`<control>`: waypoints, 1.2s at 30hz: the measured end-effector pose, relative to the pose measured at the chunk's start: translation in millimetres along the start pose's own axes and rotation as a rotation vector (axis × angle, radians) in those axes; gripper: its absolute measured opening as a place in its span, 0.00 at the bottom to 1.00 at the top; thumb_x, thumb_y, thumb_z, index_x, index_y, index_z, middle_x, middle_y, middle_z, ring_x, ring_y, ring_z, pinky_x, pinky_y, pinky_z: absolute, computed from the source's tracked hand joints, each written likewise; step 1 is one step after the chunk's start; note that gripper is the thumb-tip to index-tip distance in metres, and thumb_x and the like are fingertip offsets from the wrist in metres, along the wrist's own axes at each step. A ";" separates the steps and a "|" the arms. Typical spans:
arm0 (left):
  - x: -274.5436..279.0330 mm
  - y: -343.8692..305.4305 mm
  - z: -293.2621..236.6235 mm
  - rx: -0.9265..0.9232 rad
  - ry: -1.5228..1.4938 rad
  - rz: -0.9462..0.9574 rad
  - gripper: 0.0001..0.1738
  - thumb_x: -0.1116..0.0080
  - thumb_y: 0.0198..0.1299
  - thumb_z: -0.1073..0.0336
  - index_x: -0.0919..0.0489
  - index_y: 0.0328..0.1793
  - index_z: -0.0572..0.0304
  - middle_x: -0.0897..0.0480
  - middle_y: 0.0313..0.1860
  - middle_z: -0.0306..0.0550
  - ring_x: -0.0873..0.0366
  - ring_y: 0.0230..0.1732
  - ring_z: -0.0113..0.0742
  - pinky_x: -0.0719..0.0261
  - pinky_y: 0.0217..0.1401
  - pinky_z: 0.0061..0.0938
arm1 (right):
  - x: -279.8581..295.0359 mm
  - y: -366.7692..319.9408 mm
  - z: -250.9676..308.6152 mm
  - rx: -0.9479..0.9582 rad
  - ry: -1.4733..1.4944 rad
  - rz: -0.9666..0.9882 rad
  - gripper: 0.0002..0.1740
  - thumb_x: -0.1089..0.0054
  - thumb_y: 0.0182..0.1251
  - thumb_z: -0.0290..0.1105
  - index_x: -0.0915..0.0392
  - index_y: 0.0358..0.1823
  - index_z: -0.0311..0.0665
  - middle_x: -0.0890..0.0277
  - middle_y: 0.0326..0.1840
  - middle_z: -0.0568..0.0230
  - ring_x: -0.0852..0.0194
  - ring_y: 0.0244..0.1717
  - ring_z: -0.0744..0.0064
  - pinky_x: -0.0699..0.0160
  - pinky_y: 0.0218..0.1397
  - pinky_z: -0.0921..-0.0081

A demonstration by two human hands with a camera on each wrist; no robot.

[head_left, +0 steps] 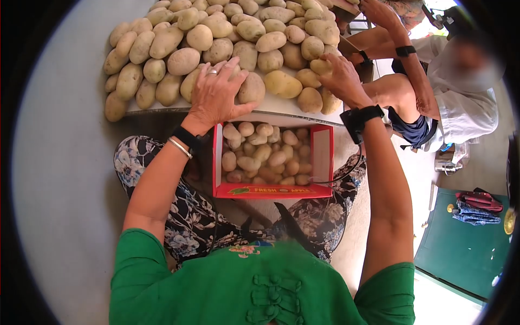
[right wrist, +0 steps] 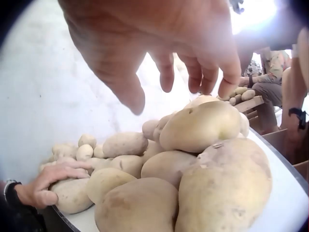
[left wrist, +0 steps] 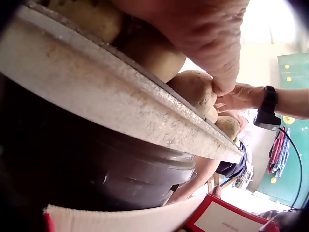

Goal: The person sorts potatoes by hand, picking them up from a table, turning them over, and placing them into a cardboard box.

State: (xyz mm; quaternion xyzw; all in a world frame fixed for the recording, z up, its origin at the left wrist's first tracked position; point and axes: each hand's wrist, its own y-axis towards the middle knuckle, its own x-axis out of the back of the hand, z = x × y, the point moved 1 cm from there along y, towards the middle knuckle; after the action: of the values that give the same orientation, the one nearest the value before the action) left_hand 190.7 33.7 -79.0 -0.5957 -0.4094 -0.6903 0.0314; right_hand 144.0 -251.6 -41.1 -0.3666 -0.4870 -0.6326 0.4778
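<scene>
A big heap of pale potatoes (head_left: 216, 32) lies on a round grey tray (head_left: 162, 110). My left hand (head_left: 216, 92) rests palm down on the potatoes at the tray's near edge, fingers spread, thumb against one potato (head_left: 252, 89). The right wrist view shows this left hand (right wrist: 48, 183) lying over a potato (right wrist: 72, 195). My right hand (head_left: 336, 76) hovers over the potatoes at the right edge, fingers loose and spread; that right hand (right wrist: 183, 72) holds nothing above a large potato (right wrist: 200, 125). Below the tray's rim (left wrist: 120, 101), a red cardboard box (head_left: 271, 190) on my lap holds several potatoes.
Another person (head_left: 460, 103) sits at the right, reaching an arm (head_left: 411, 65) toward the heap's far side. A dark round base (left wrist: 96, 174) carries the tray. A green surface (head_left: 460, 249) with cloth items lies at the lower right.
</scene>
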 end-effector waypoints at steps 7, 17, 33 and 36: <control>-0.8 -0.2 0.7 -0.032 -0.027 0.049 0.33 0.43 0.45 0.41 0.26 0.54 0.55 0.32 0.61 0.53 0.34 0.60 0.49 0.43 0.63 0.45 | 8.5 10.0 1.8 -0.123 0.152 0.198 0.25 0.40 0.44 0.32 0.30 0.48 0.37 0.26 0.41 0.45 0.28 0.44 0.48 0.29 0.49 0.66; 3.9 3.0 3.5 -0.061 -0.058 -0.063 0.33 0.49 0.52 0.39 0.29 0.58 0.52 0.33 0.61 0.52 0.41 0.65 0.51 0.49 0.65 0.48 | 83.3 -92.6 19.0 -0.464 1.505 -0.315 0.25 0.57 0.60 0.38 0.38 0.59 0.36 0.31 0.50 0.49 0.29 0.49 0.61 0.27 0.51 0.65; 42.8 25.5 34.0 0.096 -0.467 -0.622 0.15 0.53 0.60 0.66 0.29 0.50 0.65 0.25 0.49 0.55 0.29 0.52 0.52 0.33 0.56 0.38 | -86.3 -237.5 40.9 -1.168 2.068 -0.300 0.19 0.55 0.67 0.40 0.37 0.54 0.37 0.35 0.53 0.51 0.36 0.55 0.56 0.34 0.57 0.56; 44.4 26.4 34.4 0.106 -0.458 -0.653 0.16 0.54 0.61 0.64 0.29 0.51 0.66 0.26 0.51 0.55 0.31 0.55 0.51 0.36 0.59 0.38 | -84.9 -233.4 41.4 -1.513 2.034 -0.506 0.23 0.54 0.66 0.37 0.44 0.61 0.38 0.43 0.61 0.52 0.44 0.63 0.55 0.39 0.62 0.55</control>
State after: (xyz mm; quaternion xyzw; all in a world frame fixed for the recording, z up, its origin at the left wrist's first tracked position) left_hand 219.4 56.6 -28.9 -0.5702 -0.6085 -0.4915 -0.2510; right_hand -57.2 -174.3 -171.4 0.2007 0.5150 -0.8150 0.1742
